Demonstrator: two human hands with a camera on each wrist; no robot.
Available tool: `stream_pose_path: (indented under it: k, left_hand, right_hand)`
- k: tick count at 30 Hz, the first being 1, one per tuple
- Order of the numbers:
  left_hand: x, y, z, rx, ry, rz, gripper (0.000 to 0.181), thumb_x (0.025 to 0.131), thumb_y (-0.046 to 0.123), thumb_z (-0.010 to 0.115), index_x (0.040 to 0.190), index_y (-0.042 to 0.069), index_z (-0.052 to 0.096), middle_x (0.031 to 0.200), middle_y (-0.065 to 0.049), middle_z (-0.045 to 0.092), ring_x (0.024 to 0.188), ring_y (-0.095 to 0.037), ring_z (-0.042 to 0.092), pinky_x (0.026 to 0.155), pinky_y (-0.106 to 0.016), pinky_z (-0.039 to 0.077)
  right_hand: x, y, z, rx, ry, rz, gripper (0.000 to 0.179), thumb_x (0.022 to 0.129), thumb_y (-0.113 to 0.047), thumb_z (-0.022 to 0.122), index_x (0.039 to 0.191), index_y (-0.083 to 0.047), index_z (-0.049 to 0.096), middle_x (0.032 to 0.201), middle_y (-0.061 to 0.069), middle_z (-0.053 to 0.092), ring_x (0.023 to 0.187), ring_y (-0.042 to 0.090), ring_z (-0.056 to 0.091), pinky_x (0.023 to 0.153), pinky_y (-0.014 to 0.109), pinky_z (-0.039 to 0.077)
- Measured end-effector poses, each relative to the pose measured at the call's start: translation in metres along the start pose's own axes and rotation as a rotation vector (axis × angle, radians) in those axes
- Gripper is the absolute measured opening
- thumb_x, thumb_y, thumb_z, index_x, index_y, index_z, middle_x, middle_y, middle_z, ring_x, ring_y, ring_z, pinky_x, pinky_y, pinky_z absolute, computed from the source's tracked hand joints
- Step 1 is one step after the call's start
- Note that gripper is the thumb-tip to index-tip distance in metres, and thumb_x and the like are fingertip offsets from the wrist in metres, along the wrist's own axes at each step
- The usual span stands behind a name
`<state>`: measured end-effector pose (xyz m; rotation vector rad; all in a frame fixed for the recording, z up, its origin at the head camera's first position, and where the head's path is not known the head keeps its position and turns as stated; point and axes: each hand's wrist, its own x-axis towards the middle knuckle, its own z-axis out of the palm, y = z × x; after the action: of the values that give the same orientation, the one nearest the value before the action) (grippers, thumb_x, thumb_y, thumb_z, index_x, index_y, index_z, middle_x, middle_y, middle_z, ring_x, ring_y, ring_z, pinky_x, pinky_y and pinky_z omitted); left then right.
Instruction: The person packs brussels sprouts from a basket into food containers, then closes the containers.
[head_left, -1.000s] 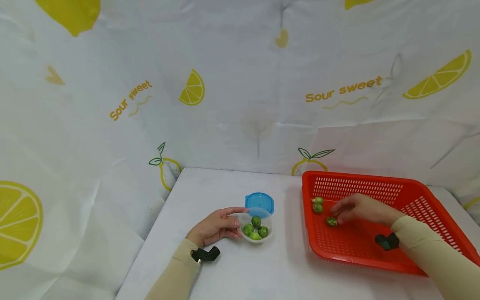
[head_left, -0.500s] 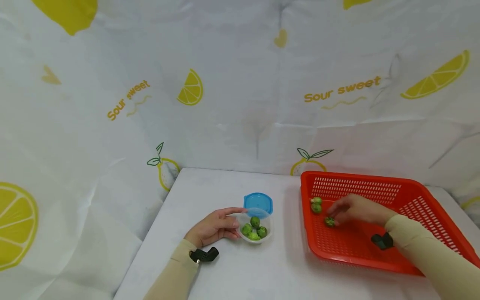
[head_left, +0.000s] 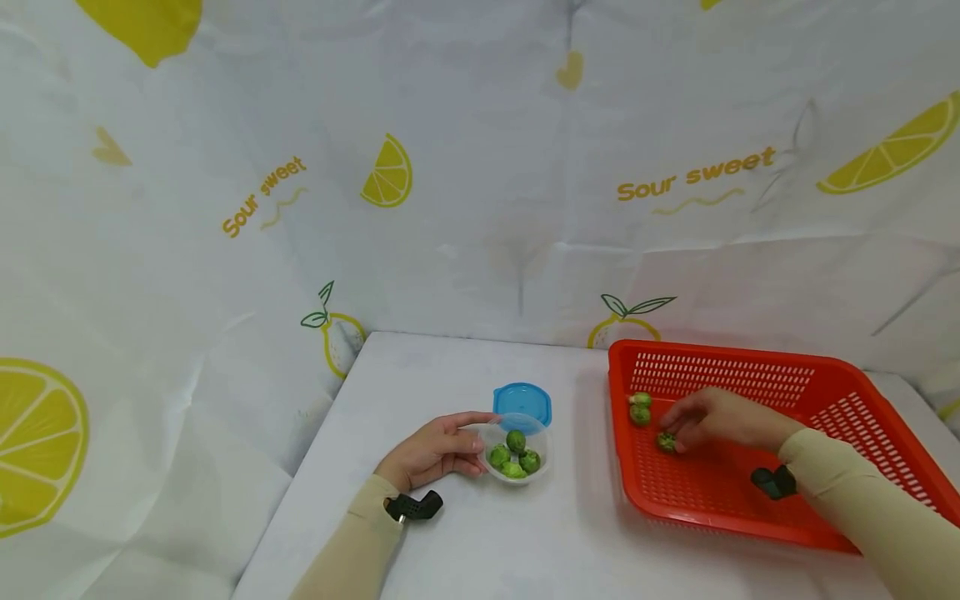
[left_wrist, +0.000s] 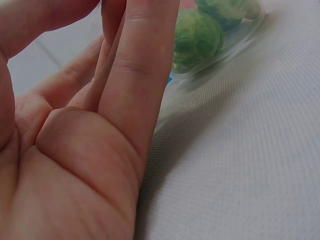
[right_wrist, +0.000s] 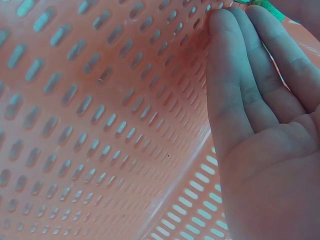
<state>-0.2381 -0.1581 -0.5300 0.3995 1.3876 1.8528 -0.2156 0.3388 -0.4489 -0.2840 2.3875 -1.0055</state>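
L hand (head_left: 431, 450) was at the clear bowl (head_left: 537, 440), on its 9 o'clock side, thumb & index finger gripping the rim. L wrist view had palm & fingers close up, w/ green thru the bowl wall at approx. 1 o'clock.

Bowl stood on the white tabletop (head_left: 465, 542) & held 4 Brussels sprouts (head_left: 515, 442), one each at 12, 3, 6 & 9 o'clock, the 6 o'clock one palest. Blue lid (head_left: 522, 400) lay flat on the tabletop just past the bowl's 12 o'clock edge, its near part seen thru the bowl.

Red basket (head_left: 697, 485), w/ slotted sides, sat at the bowl's 3 o'clock, well apart. R hand (head_left: 723, 419) was inside it, fingers slightly bent & narrow, thumb opposite, pinching the lone sprout (head_left: 666, 442) low down at approx. 9 o'clock in the basket. R wrist view: fingers side by side, tips at 12 o'clock next to a bit of green, most of it cut off by the frame. Pair of sprouts (head_left: 640, 415) lay near the basket's 10 o'clock corner, touching each other, apart from the lone one.

Both sleeves (head_left: 862, 492) were beige, w/ a small dark device (head_left: 414, 505) at each wrist. Lemon-print backdrop (head_left: 480, 167) ran behind, w/ "Sour sweet" lettering at approx. 11 & 1 o'clock.
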Motion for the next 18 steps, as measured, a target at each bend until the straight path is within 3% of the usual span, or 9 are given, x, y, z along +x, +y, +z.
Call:
stream_pose_path:
  k: [18]
  left_hand:
    - [0.0014,-0.002,-0.0016,-0.008,0.0,0.014,0.057,0.107,0.003,0.061,0.162,0.008,0.047,0.093,-0.004,0.077,0.088,-0.02,0.082,0.084,-0.03,0.068]
  right_hand:
    - [0.0031,-0.0031,0.0071,-0.061,0.044,-0.005,0.036,0.091,-0.014,0.086,0.124,-0.003,0.078,0.111,0.006,0.079,0.098,0.023,0.07,0.082,0.026,0.062]
